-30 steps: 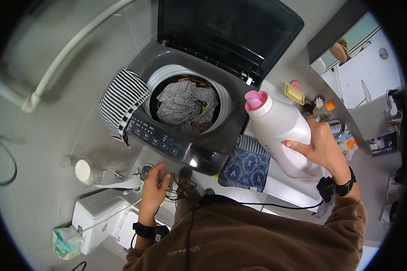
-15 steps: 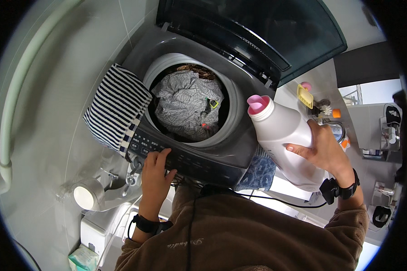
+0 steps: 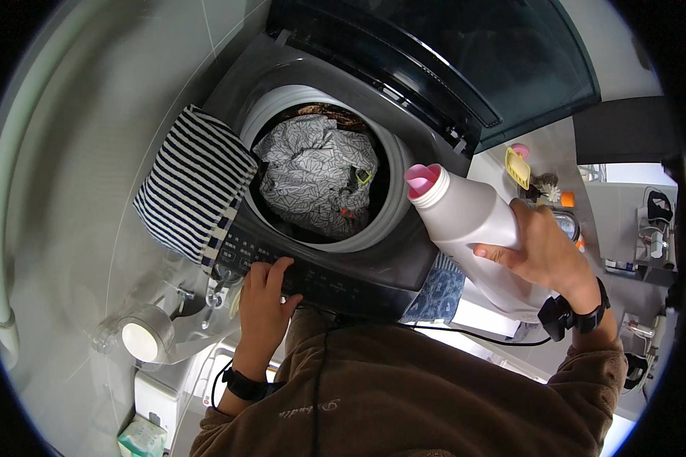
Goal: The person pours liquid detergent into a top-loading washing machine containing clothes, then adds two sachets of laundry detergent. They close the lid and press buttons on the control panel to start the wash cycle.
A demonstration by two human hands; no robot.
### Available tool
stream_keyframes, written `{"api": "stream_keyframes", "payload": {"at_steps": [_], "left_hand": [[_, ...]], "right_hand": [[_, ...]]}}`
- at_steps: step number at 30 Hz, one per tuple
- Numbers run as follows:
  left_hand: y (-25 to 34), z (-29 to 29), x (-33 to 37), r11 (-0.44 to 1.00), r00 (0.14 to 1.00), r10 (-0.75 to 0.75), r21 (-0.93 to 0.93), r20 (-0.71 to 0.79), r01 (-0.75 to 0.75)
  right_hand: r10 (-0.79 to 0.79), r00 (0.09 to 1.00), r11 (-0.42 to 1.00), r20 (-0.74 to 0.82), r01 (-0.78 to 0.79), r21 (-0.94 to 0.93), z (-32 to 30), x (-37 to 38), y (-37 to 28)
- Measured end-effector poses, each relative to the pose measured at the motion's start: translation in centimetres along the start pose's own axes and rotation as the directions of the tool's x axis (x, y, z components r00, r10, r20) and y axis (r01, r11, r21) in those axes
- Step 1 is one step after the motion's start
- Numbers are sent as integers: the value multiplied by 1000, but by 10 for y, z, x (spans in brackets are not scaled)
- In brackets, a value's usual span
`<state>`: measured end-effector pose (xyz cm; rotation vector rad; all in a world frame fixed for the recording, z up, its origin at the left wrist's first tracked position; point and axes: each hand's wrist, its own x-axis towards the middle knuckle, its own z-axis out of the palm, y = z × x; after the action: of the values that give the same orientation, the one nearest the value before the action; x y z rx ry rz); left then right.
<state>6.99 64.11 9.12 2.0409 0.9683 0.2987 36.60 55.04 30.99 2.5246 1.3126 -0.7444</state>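
Note:
My right hand grips a large white detergent bottle, its thumb lying across the near side. The bottle is uncapped and leans left, so its pink pouring spout points at the right rim of the drum. No liquid shows coming out. Below it stands a dark grey top-loading washing machine with its drum uncovered. Crumpled grey-white patterned laundry fills much of the drum, over something brown at the back. My left hand rests with fingers extended on the front edge of the control panel, holding nothing.
The dark lid stands raised behind the drum. A navy-and-white striped cloth drapes over the machine's left corner. On the right are a blue cloth and a shelf with a yellow soap dish. A black cable runs across my front.
The bottle has shifted slightly left, its spout now closer to the drum's rim. My left hand stays at the panel edge. The whole view has moved a little.

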Motion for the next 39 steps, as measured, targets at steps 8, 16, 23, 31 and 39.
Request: {"api": "stream_keyframes", "payload": {"at_steps": [8,16,23,31,39], "left_hand": [[1,-2,2,1000,1000,-4,11,4,4],[-2,-4,3,1000,998,-18,-14,57,19],[-2,-4,4,1000,999,1,4,51,-1],[1,-4,4,1000,1000,-10,1,28,10],[2,-4,4,1000,999,-23,7,27,23]], "right_hand": [[38,997,999,60,-36,-27,-14,11,-9],[100,991,992,92,-93,-80,-22,18,-14],[72,995,994,71,-66,-92,-25,23,-16],[54,997,991,56,-47,-124,-27,24,-13],[36,999,993,31,-32,-115,-28,24,-11]]}}
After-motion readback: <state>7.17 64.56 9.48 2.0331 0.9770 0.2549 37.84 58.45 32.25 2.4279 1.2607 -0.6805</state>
